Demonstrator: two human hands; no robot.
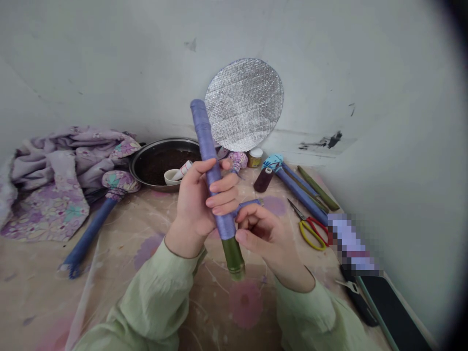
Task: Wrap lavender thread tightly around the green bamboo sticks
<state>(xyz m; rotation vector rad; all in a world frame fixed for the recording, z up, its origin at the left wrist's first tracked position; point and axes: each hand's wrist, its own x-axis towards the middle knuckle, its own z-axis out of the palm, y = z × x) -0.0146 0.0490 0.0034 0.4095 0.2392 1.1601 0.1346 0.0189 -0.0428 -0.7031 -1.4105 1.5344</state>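
Note:
My left hand point(199, 204) is wrapped round a green bamboo stick point(233, 256), held tilted above the table. Smooth purple thread point(225, 226) covers the stick from its upper end down to near its bare lower end. My right hand point(265, 236) is curled beside the lower edge of the winding. Its thumb and fingertips are drawn together against the stick, and what they pinch is too fine to make out. Partly hidden behind those fingers is a small blue thread-wound piece point(250, 202); whether the hand holds it I cannot tell.
A round silver foil disc point(244, 105) leans on the wall. Around lie a dark pan point(157, 163) with a small white cup point(171, 176), floral cloth point(47, 195), a cloth-headed mallet point(91, 226), a dark thread spool point(263, 180), scissors point(312, 234) and a phone point(393, 309).

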